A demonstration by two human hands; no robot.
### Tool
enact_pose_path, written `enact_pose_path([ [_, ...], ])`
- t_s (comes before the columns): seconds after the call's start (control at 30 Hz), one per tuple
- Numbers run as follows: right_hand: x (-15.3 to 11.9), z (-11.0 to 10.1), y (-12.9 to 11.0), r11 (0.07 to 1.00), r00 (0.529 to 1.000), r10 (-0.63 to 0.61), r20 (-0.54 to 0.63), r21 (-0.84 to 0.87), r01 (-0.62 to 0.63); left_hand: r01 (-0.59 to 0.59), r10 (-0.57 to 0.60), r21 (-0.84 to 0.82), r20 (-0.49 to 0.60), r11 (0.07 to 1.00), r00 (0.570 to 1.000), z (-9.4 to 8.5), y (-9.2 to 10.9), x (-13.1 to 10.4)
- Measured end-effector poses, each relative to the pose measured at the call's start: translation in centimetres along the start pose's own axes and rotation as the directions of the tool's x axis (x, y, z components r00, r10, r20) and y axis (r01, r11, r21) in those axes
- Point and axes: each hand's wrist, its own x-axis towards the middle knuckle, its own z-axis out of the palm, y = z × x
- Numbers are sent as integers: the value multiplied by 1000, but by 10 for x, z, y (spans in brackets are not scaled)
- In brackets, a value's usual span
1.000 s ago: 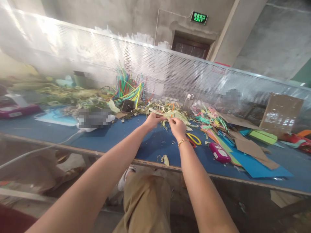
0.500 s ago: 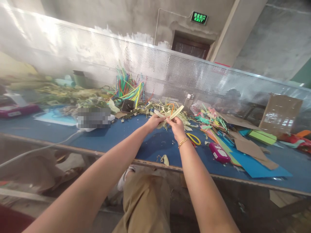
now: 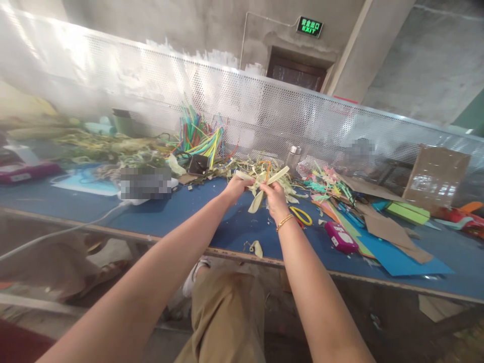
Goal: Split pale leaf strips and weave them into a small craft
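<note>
Over the blue table, my left hand [image 3: 236,189] is closed, its fingertips pinching a pale strip that looks like dried corn husk. Just to its right, my right hand [image 3: 276,197], with a gold bracelet at the wrist, pinches another part of the pale husk [image 3: 280,174]. One wide husk end [image 3: 256,202] hangs down between the two hands. Whether these are separate strips or one folded piece, I cannot tell. Behind my fingers lies a loose heap of similar pale husk scraps [image 3: 293,194].
Colored pipe cleaners [image 3: 204,133] stand behind on the left, and a metal-capped bottle [image 3: 293,157] stands behind my hands. A magenta box [image 3: 341,237], a yellow loop [image 3: 302,216] and blue card [image 3: 401,256] lie right. A white cable [image 3: 71,229] crosses the table's left front edge.
My hands have moved slightly apart, the left one a little leftward. A wide husk end now hangs down between them, where the strips were bunched together before.
</note>
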Motion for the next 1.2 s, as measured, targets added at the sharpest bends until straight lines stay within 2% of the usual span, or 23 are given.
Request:
enact_pose_path([
  [0.3, 1, 0, 2, 990, 997, 75, -31, 119, -71, 25, -29, -34, -122, 999, 992, -3, -5, 5],
  [0.47, 3, -4, 6, 991, 998, 58, 14, 124, -59, 48, -48, -2, -134, 999, 990, -3, -3, 3],
  [0.57, 5, -6, 8, 996, 999, -1, 50, 90, -4, 102, -102, 0, -73, 995, 992, -2, -1, -1],
  [0.7, 6, -6, 10, 999, 999, -41, 3, 0, 41, 186, -185, -17, 74, 982, 980, 1, 1, -6],
  [0.77, 7, -7, 11, 998, 998, -51, -22, -32, 50, 174, -173, 6, 153, 985, 973, 2, 0, -7],
  [0.87, 6, -7, 11, 996, 998, -55, -21, -67, 54, 90, -98, 43, 249, 995, 964, 2, -3, -6],
  [1.0, 3, -6, 8, 995, 998, -35, 50, -96, 40, 7, -20, 54, 241, 999, 970, 0, -9, -3],
  [1.2, -2, -5, 2, 987, 993, -55, 101, -145, 69, 22, -36, 54, 266, 998, 963, 0, -9, -3],
])
